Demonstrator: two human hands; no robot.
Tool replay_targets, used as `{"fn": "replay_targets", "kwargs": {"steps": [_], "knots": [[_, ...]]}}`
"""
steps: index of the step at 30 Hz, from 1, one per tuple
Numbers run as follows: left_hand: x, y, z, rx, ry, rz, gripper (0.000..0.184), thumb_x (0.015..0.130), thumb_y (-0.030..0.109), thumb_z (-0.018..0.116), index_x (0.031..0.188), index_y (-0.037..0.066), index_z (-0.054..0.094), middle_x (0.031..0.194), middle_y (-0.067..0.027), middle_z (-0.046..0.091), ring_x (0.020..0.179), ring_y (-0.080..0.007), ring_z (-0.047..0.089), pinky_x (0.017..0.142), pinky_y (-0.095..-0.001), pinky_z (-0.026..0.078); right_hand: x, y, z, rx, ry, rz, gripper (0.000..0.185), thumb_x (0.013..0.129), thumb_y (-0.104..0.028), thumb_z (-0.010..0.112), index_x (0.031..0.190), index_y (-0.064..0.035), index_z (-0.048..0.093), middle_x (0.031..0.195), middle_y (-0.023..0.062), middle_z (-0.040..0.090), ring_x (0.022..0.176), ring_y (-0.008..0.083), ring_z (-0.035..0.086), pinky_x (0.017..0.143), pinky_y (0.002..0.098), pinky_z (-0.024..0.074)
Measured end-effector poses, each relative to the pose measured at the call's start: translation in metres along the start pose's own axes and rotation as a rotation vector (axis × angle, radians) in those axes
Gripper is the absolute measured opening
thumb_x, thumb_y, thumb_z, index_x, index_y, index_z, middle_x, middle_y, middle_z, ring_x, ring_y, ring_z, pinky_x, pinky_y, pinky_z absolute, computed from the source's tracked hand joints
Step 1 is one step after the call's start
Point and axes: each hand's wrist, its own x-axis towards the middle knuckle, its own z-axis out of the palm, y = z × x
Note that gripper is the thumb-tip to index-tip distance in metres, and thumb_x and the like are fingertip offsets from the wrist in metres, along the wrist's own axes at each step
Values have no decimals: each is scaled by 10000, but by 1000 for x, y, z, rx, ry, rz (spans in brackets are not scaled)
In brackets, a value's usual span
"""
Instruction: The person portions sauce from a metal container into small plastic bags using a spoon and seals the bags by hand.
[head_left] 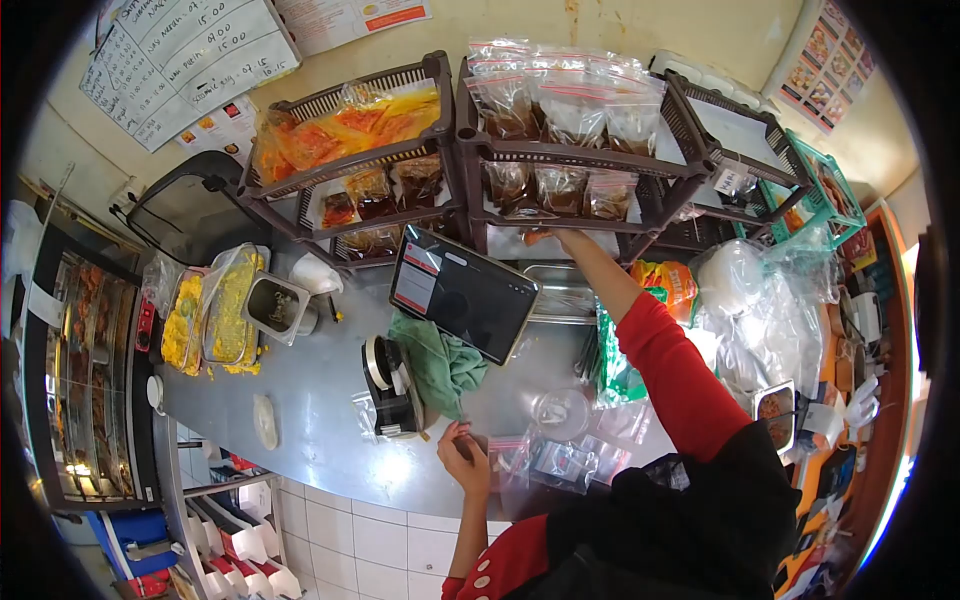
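Observation:
My right hand [548, 237] reaches up to the lower part of the brown stacked rack [590, 227], its fingertips at the shelf opening and partly hidden there. Near the counter's front edge, my left hand [464, 458] is curled round a small brown item [466, 447] that I cannot make out. A tablet [465, 293] leans at a tilt between the hands and the racks. Below it lie a green cloth [437, 362] and a black and silver device [392, 388]. Clear zip bags [565, 463] lie right of my left hand.
Trays of yellow food [233, 305] and a metal container [276, 308] stand at the left, beside a glass display case [92, 370]. Plastic bags [765, 325], an orange packet [665, 287] and a small metal tray [774, 416] are at the right. Bagged food [345, 125] fills the upper crates.

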Motion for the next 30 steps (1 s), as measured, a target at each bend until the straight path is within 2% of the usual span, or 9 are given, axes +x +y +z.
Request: {"fn": "replay_targets", "kwargs": {"steps": [1,5,11,15,24,25,28,29,30], "knots": [[0,1,-1,117,-26,62,316,854,-11,518,1169,-15,502,993,-109,607,911,-212,564,881,-333,402,2,0,2,-5,-1,-3,410,773,-307,700,1073,-32,649,1092,144,653,1011,297,621,854,363,491],[2,-4,2,32,-18,-14,320,844,-4,529,1164,-8,516,978,-104,621,923,-221,556,897,-351,368,2,-2,10,-13,-27,-33,437,771,-325,695,1090,-31,640,1116,145,643,1033,293,611,867,361,486],[4,1,3,105,1,11,322,807,16,547,1128,23,557,956,-63,649,903,-225,571,875,-361,351,-7,-18,34,-13,-143,-138,478,768,-351,688,1117,-29,626,1152,148,627,1065,285,597,888,359,479],[5,3,1,140,-33,10,326,828,-6,536,1154,4,532,973,-81,632,905,-211,558,897,-354,344,-29,-25,50,-2,-236,-234,506,766,-368,683,1134,-28,617,1176,149,617,1087,280,588,901,358,474],[3,-7,8,118,27,27,322,812,35,560,1133,19,558,960,-75,642,911,-238,564,875,-360,363,-32,-21,51,0,-168,-293,568,761,-407,672,1174,-25,596,1230,152,593,1135,269,567,932,355,463],[-1,-17,9,140,50,51,318,813,48,569,1129,16,559,962,-76,641,914,-243,562,872,-359,371,-33,-21,52,4,-157,-233,536,763,-398,669,1143,-24,614,1207,164,604,1124,263,576,925,357,465],[1,-2,3,94,4,37,181,860,94,629,1012,0,605,946,-97,633,877,-227,563,821,-329,430,29,59,128,319,-509,-63,521,719,-418,703,1048,-16,662,1094,182,654,1007,256,623,866,365,480],[3,1,2,72,-17,66,146,847,97,651,962,9,632,943,-86,635,874,-225,563,815,-323,431,-1,11,64,-149,-470,-181,527,720,-407,706,1069,-16,651,1116,196,642,1000,268,627,871,364,476],[0,-4,-3,76,-74,56,155,807,99,678,943,30,649,956,-70,640,892,-234,564,831,-333,420,-77,-64,-31,-52,-479,-204,503,745,-396,694,1086,-30,647,1115,225,632,1056,314,606,910,366,457]]}}
